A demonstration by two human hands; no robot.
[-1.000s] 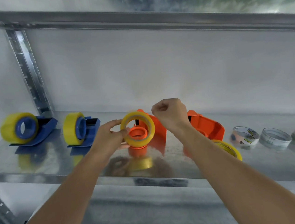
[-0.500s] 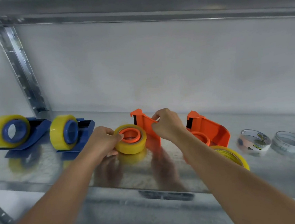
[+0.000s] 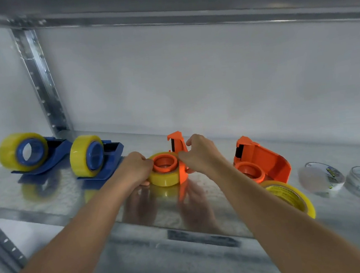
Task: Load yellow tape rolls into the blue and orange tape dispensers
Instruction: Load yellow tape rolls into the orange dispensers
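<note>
Left hand (image 3: 135, 169): fingers curled round the near-left side of the yellow tape roll (image 3: 164, 178), which I see seated flat on the hub of the first orange dispenser (image 3: 177, 156); the dispenser lies on its side on the metal shelf (image 3: 38, 192).

Right hand (image 3: 200, 155): fingers curled, pinching the dispenser's upright orange plate just beside the roll's right edge. I cannot tell whether they also touch the roll.

Handling, my estimate: the roll is light, stiff round its rim, with a smooth, somewhat slippery outer face; I would take it by the outer edge, on opposite sides, and press evenly so it does not cock on the hub. The plastic dispenser is light and could slide on the glossy shelf, so it needs steadying.

Position: the roll sits between my two hands, touching the left.

Second orange dispenser (image 3: 262, 161): empty hub, right of my right hand. Spare yellow roll (image 3: 288, 196): leaning just in front of it, partly behind my forearm.
</note>
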